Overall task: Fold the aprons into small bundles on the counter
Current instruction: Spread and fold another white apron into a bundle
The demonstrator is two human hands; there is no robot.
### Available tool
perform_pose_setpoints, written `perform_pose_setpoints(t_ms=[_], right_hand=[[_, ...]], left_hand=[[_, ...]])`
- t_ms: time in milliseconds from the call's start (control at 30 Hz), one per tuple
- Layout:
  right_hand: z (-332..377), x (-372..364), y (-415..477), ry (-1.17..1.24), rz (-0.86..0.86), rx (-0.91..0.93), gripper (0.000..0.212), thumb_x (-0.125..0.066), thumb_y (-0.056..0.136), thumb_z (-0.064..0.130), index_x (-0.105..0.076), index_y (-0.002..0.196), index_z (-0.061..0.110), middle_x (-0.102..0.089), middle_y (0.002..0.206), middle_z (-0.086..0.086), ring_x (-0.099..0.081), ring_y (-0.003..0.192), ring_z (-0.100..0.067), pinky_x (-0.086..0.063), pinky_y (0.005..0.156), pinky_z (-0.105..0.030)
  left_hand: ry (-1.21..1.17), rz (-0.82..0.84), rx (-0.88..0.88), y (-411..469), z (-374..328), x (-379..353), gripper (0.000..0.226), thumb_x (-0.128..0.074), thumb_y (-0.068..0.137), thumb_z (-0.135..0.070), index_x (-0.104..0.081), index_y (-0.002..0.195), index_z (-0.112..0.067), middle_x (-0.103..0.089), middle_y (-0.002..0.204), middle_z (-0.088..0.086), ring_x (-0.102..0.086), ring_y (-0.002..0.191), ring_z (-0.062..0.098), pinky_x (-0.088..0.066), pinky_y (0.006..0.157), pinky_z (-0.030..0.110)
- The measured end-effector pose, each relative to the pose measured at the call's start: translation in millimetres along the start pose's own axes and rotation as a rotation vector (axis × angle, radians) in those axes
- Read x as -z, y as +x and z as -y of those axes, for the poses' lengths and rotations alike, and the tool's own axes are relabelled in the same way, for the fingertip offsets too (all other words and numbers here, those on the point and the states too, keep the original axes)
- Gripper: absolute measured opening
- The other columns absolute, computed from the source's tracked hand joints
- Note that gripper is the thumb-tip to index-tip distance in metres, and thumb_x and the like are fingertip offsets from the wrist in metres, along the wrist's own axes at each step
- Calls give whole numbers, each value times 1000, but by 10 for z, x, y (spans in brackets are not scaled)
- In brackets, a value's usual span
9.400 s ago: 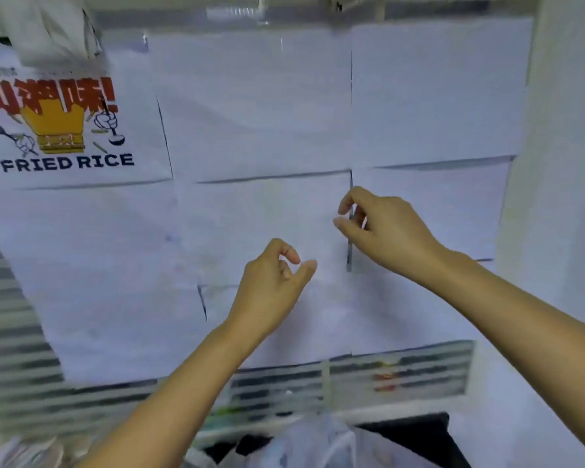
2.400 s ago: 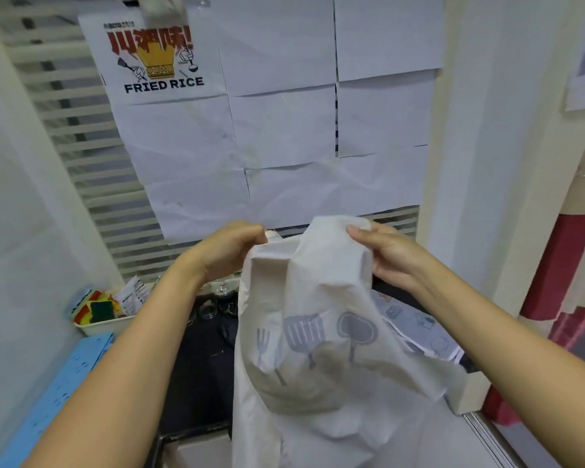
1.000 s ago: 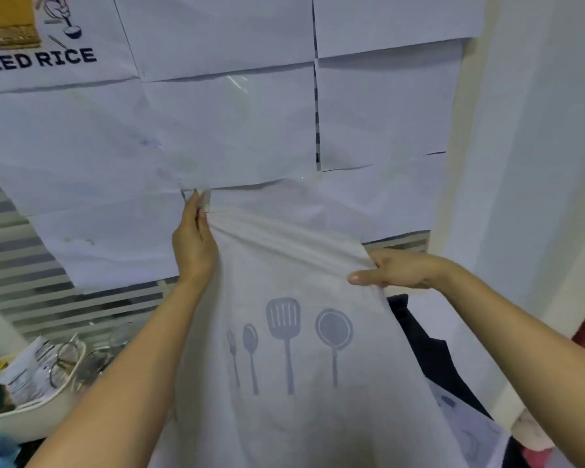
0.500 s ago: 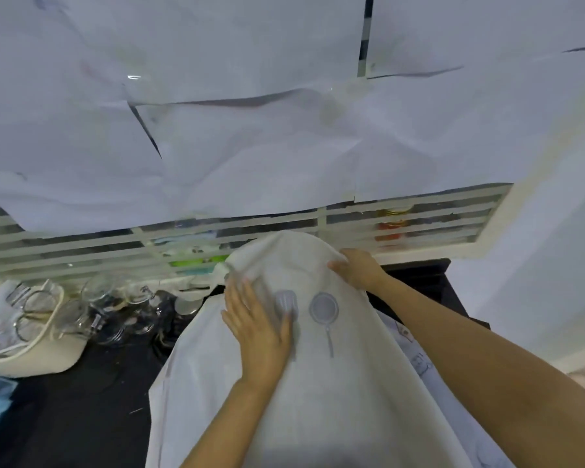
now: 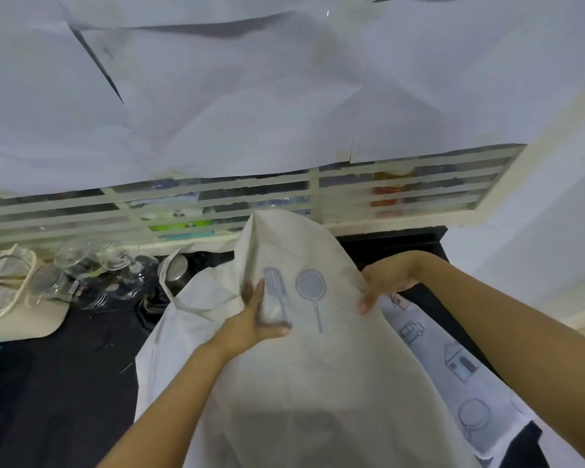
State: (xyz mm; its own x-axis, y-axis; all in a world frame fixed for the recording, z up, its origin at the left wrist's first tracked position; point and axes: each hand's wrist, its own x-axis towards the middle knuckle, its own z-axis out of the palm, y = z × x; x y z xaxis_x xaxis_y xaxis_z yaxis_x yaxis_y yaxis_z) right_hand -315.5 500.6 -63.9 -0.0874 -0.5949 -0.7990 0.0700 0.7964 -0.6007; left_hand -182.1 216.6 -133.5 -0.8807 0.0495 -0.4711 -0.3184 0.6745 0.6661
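Two aprons lie on the black counter (image 5: 65, 383): the cream apron (image 5: 318, 383) on top, the white apron (image 5: 453, 373) under its right side. Both hands grasp the cream apron: the left hand (image 5: 257, 319) pinches a fold beside two printed utensils, and the right hand (image 5: 382, 285) grips its right edge. Several glasses (image 5: 78, 261) stand at the left.
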Motion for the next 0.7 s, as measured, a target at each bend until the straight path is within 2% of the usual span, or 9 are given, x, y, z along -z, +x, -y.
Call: perform_pose_setpoints(t_ms=[100, 167, 233, 333, 400, 500, 533, 600, 700], right_hand=[[34, -58, -202, 26, -16, 14, 16, -59, 94, 19, -63, 109, 20, -71, 107, 10, -66, 100, -7, -49, 95, -25], [83, -92, -330, -208, -102, -77, 19, -67, 88, 30, -64, 106, 25, -70, 103, 13, -66, 93, -4, -49, 88, -19], [115, -90, -406, -493, -176, -209, 33, -74, 81, 34, -65, 110, 22, -67, 96, 12, -63, 85, -5, -48, 85, -19], [77, -48, -508, -546, -309, -415, 25, -75, 80, 23, -64, 101, 16, -62, 77, 5, -61, 67, -8, -53, 66, -19], [8, -36, -532, -563, -488, -518, 16, -71, 82, 21, -61, 86, 10, -62, 70, -1, -62, 60, -13, -53, 63, -22], [-184, -96, -462, -673, -748, -620, 12, -63, 84, 12, -55, 76, 8, -56, 69, -3, -58, 66, -18, -48, 67, -25], [-262, -129, -420, -683, -824, -645, 6, -60, 87, 11, -56, 85, 8, -58, 78, -4, -59, 77, -22, -47, 73, -27], [-453, -180, -343, -605, -907, -649, 18, -57, 92, 16, -59, 106, 6, -59, 93, -6, -60, 92, -25, -47, 83, -30], [-678, -311, -308, -271, -851, -582, 44, -63, 89, 40, -47, 111, 4, -55, 90, -6, -55, 67, -17, -47, 66, -24]], left_hand=[[-198, -120, -21, -56, -152, 413, 91, -55, 66, -80, -44, 139, -26, -43, 144, -8, -41, 132, 7, -30, 102, 17], [-218, -336, -36, -36, -296, 724, 59, -52, 88, -53, -45, 138, -22, -46, 141, -3, -41, 134, 14, -17, 103, 8], [-83, -484, -38, 16, -381, 1058, 70, -57, 90, -47, -28, 149, -23, -32, 152, 0, -27, 142, 17, 1, 112, 13], [-14, -393, 6, 136, -439, 1300, 109, -63, 69, -71, -2, 152, -36, -10, 160, 9, -14, 146, 27, -16, 118, 45], [54, -412, 41, 181, -495, 1197, 111, -67, 68, -67, -8, 153, -28, -21, 156, 12, -24, 143, 30, -27, 113, 46], [53, -637, 38, 187, -512, 952, 77, -73, 81, -31, -35, 144, -8, -47, 140, 17, -48, 124, 35, -41, 100, 41], [23, -682, 50, 159, -480, 896, 67, -72, 82, -22, -41, 139, -4, -52, 134, 18, -52, 119, 36, -43, 96, 40], [20, -700, 103, 62, -358, 821, 48, -69, 82, -14, -52, 125, 0, -60, 119, 21, -57, 107, 38, -45, 84, 38], [172, -602, 149, -180, -149, 651, 18, -69, 82, -14, -62, 91, 0, -65, 88, 17, -62, 87, 34, -40, 67, 32]])
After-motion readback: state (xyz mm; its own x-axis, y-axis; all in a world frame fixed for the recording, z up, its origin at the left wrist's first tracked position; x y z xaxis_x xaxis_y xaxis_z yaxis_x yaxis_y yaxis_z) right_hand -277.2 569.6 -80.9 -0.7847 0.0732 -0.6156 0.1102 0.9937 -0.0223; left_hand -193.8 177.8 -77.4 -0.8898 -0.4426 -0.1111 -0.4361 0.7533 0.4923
